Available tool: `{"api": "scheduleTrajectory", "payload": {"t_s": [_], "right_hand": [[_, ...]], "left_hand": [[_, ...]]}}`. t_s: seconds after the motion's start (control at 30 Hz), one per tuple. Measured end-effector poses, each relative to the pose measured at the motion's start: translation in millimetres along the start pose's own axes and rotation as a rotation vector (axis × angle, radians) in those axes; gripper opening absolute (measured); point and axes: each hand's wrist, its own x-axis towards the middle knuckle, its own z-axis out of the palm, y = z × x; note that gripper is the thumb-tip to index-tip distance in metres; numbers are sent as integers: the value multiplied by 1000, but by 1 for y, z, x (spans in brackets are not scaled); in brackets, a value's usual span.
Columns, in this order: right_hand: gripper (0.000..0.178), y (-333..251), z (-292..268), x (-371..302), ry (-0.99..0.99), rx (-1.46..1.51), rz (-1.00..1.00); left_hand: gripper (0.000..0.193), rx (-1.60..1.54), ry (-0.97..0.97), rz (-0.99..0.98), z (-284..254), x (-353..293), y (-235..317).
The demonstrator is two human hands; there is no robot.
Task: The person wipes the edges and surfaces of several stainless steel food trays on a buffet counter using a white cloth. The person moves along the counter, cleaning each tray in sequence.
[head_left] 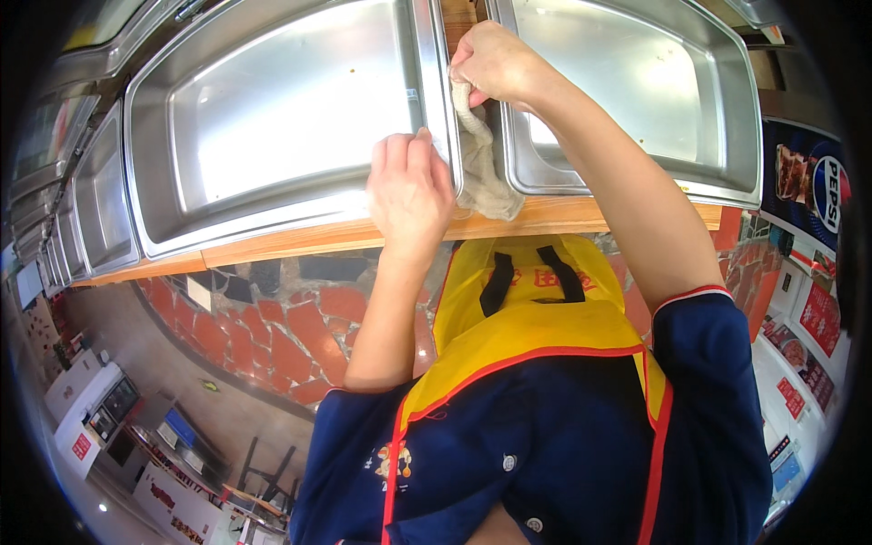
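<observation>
Two rectangular stainless steel pans lie side by side on a wooden counter. My left hand [411, 186] rests at the near right corner of the left pan [272, 209], its fingers curled over the rim. In the narrow gap between the pans hangs a greyish cloth [489, 177], bunched and draped toward the counter's near edge. My right hand [495, 65] pinches the cloth's upper end, above the left rim of the right pan [627, 177]. A few small brown specks dot the bottoms of both pans.
More steel pans [107, 195] continue in a row to the left. The wooden counter edge [309, 238] runs in front of me, above a wall of red stone pieces [291, 336]. A dark printed sign [804, 182] stands at the right; a dark chair [268, 468] is at the lower left.
</observation>
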Motion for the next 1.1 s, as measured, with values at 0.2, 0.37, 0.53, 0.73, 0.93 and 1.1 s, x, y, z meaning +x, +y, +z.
{"api": "scheduleTrajectory", "payload": {"t_s": [0.2,0.37,0.53,0.73,0.93,1.1], "right_hand": [[20,20,-36,63,351,-1027,-511],[21,-5,-30,79,239,-9,-168],[23,8,-17,59,215,-61,-257],[9,1,-7,1,51,109,-105],[10,12,36,-74,97,91,-111],[5,20,66,-125,250,15,-261]], "left_hand": [[21,-42,19,34,1,1,0],[19,-31,-3,-12,-1,1,0],[20,-20,-21,-39,0,1,4],[18,-13,-36,-39,-2,3,7],[15,-2,0,-85,5,0,7],[14,2,12,-70,6,0,5]]}}
